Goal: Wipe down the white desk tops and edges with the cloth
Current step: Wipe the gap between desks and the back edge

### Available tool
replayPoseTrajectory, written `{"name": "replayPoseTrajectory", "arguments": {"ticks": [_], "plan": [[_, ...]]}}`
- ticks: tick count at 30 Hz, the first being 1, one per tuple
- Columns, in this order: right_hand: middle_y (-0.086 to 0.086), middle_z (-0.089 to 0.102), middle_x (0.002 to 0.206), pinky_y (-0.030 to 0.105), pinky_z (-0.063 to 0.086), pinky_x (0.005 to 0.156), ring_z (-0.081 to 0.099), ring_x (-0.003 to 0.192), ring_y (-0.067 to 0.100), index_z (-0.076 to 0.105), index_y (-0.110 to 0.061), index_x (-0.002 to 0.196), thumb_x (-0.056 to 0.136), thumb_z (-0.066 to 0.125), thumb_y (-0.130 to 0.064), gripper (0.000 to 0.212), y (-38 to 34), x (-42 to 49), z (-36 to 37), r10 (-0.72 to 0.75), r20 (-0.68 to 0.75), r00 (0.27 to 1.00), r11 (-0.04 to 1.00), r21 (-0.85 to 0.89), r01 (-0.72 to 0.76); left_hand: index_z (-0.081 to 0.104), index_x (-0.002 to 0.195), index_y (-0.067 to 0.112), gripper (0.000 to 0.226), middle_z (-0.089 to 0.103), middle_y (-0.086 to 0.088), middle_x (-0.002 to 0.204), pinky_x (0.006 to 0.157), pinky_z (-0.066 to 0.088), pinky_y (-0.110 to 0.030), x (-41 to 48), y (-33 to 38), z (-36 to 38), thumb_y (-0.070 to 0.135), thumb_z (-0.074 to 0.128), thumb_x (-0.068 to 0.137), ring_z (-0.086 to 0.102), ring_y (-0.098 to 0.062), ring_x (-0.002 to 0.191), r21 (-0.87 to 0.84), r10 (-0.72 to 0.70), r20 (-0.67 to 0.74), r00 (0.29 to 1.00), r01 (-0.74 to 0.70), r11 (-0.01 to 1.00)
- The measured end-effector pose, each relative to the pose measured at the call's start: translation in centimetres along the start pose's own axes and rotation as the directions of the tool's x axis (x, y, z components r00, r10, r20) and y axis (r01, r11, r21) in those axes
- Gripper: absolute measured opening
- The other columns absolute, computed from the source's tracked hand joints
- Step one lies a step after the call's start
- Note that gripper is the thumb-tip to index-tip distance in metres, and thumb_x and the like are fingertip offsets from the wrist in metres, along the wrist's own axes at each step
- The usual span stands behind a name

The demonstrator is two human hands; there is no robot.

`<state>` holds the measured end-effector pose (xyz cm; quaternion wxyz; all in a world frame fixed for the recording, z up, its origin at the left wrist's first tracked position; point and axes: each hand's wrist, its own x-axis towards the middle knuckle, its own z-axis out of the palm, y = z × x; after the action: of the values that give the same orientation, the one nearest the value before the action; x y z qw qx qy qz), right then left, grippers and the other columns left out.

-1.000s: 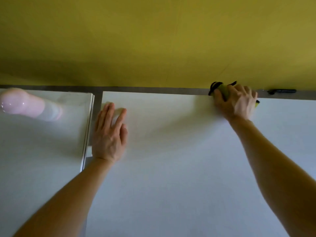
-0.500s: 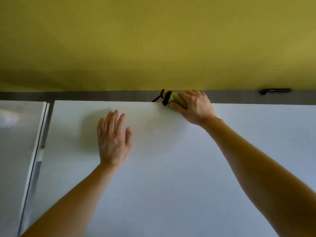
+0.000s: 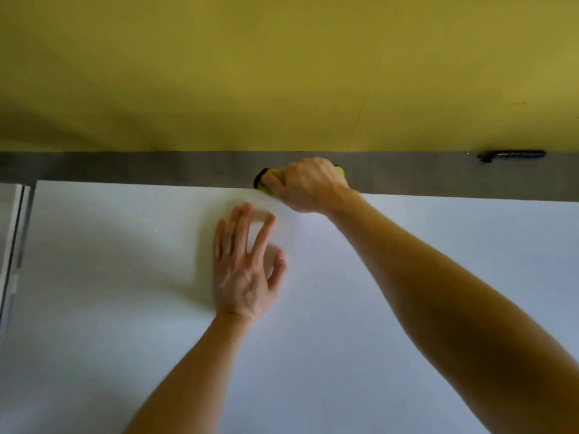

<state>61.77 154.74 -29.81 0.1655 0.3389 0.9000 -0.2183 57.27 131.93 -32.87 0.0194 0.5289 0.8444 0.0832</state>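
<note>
The right hand (image 3: 308, 183) is reaching to the far edge of the white desk (image 3: 125, 308). Its fingers are curling tight around a yellow-green cloth (image 3: 272, 173) with a black edge. Only a small bit of the cloth is showing past the fingers, on the left side of the hand. The cloth is sitting right at the back edge of the desk, where the white top is meeting a gray strip (image 3: 125, 166).

The left hand (image 3: 244, 270) is resting palm down on the desk top, near the right hand. Its fingers are straight and spread apart, holding nothing.

Another white desk (image 3: 7, 214) is peeking in at the far left, with a thin gap between the two. A yellow wall (image 3: 282, 73) is standing behind the gray strip. A thin black thing (image 3: 513, 155), maybe a pen, is lying on the strip at the far right, well apart from both hands.
</note>
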Motion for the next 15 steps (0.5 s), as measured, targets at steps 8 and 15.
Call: {"name": "replayPoseTrajectory", "arguments": {"ticks": [8, 15], "plan": [[-0.004, 0.055, 0.085, 0.038, 0.039, 0.067, 0.058, 0.08, 0.031, 0.047, -0.033, 0.087, 0.103, 0.042, -0.075, 0.046, 7.6, -4.1, 2.0, -0.121, -0.197, 0.973, 0.968, 0.196, 0.159, 0.052, 0.16, 0.017, 0.065, 0.032, -0.011, 0.176, 0.129, 0.028, -0.06, -0.1, 0.1, -0.1, 0.046, 0.057, 0.102, 0.031, -0.033, 0.163, -0.001, -0.061, -0.059, 0.996, 0.061, 0.998], [0.001, 0.058, 0.089, 0.039, 0.035, 0.069, 0.064, 0.089, 0.039, 0.046, -0.026, 0.091, 0.108, 0.038, -0.065, 0.043, 11.3, -7.9, 0.0, -0.033, -0.209, 0.977, 0.999, 0.025, 0.039, 0.056, 0.158, 0.018, 0.065, 0.034, -0.014, 0.175, 0.127, 0.028, -0.064, -0.1, 0.1, -0.4, 0.045, 0.061, 0.099, 0.035, -0.039, 0.161, 0.001, -0.09, -0.094, 0.991, 0.09, 0.996]]}}
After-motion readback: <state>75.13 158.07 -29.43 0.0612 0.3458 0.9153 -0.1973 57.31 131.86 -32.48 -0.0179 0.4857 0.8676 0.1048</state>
